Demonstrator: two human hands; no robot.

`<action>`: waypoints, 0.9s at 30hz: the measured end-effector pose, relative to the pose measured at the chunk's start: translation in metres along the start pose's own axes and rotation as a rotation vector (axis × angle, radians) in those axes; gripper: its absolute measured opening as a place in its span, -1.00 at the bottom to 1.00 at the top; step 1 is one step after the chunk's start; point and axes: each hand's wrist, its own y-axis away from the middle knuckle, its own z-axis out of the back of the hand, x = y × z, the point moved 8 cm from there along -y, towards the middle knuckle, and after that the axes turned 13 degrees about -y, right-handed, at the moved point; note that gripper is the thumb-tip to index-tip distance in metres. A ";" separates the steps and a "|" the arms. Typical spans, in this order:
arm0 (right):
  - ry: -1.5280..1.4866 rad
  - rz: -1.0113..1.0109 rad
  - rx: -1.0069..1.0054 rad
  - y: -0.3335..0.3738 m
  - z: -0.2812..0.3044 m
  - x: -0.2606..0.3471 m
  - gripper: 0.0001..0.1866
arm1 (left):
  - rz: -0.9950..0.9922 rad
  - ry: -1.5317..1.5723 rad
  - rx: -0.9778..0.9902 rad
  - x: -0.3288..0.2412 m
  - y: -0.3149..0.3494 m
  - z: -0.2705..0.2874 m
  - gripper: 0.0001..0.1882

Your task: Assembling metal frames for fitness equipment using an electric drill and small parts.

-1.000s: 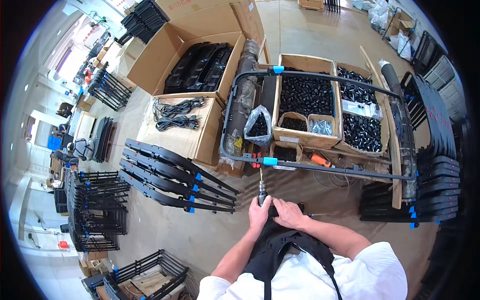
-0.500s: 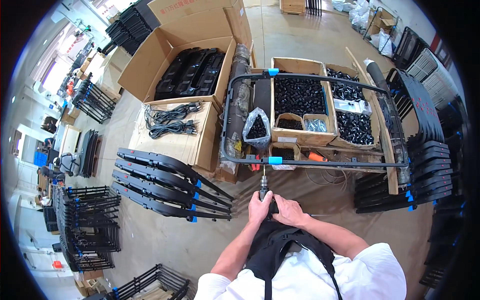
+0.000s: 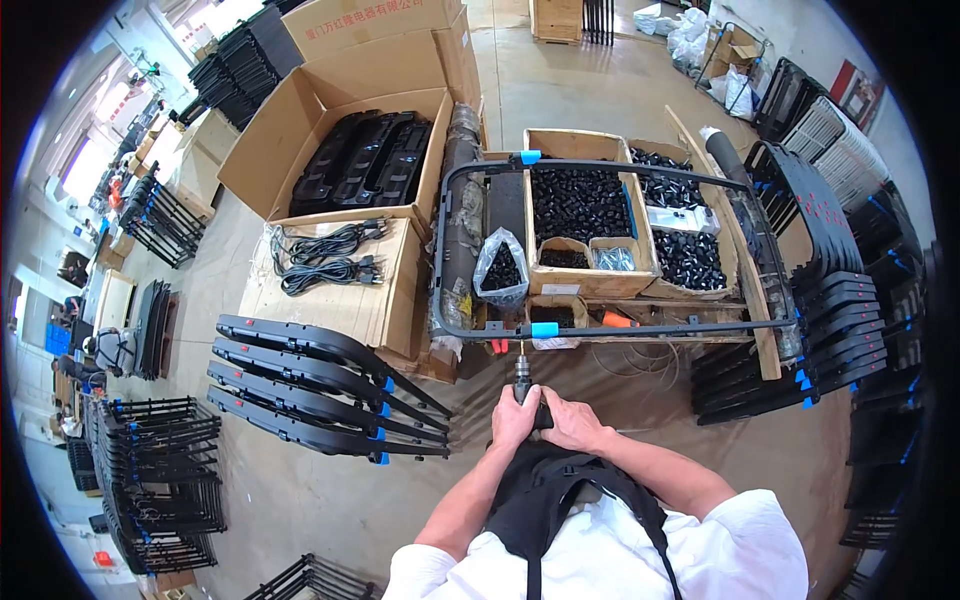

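Both of my hands hold a power drill [image 3: 522, 368] in front of my body, its bit pointing away from me. My left hand [image 3: 513, 421] is closed around the drill's body just behind the chuck. My right hand [image 3: 574, 425] is closed on its rear part; the handle is mostly hidden by hands and apron. The bit's tip is at the near bar of a black rectangular metal frame [image 3: 640, 331]; whether it touches cannot be made out. Blue tape [image 3: 544, 330] wraps that bar beside the tip. The frame lies across wooden boxes of small black parts [image 3: 582, 205].
A clear bag of black parts [image 3: 501, 272] and an orange-handled tool [image 3: 618, 319] are within the frame's outline. At left stand stacked black frames [image 3: 310, 390], coiled cables [image 3: 330, 255] and an open carton [image 3: 270, 150]. More stacked frames [image 3: 835, 330] stand at right.
The view has shifted a little, so the surroundings appear slightly lower and further left. Both hands keep their hold on the drill, its tip still near the frame's near bar.
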 end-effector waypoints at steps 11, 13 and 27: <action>-0.002 0.010 -0.051 -0.003 0.004 0.002 0.04 | 0.003 -0.023 0.006 -0.004 -0.008 0.000 -0.35; -0.028 0.039 -0.096 -0.006 0.006 0.001 -0.04 | 0.018 -0.030 -0.008 -0.004 -0.008 0.001 -0.37; 0.032 0.157 -0.048 0.000 -0.004 0.011 -0.40 | 0.007 -0.007 0.006 0.000 -0.007 0.000 -0.36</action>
